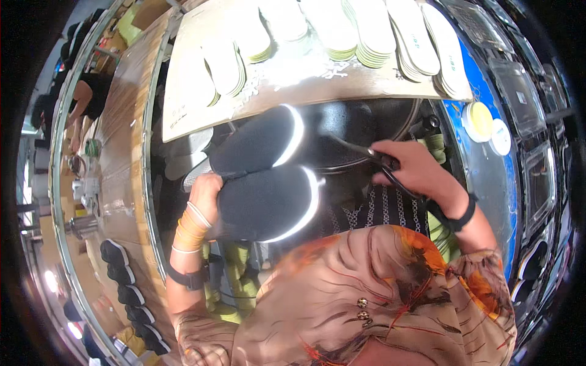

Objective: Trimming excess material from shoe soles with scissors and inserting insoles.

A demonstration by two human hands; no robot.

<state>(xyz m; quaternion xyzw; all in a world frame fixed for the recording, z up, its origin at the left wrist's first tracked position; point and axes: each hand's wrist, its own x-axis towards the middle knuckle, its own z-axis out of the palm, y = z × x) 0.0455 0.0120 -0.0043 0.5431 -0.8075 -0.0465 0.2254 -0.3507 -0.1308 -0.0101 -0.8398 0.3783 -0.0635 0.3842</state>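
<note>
My left hand [206, 196] is closed at the heel end of a pair of black shoes with white sole edges. The upper shoe [256, 139] and the lower shoe [265, 204] lie side by side, toes pointing right. Bangles and a dark wristband circle my left wrist. To the right, my right hand [418, 168] grips dark-handled scissors [383, 160]. Their slim blades point left toward the shoes without touching them; motion blurs the tip. A dark round tub [400, 122] lies beyond the blades, partly hidden.
Stacked pale insoles [369, 30] cover much of the light board [189, 119] ahead. A yellow tub [478, 121] and a white lid [500, 137] sit on the blue-edged surface at right. More black shoes [131, 296] line the left bench, where another person's arm [82, 104] shows.
</note>
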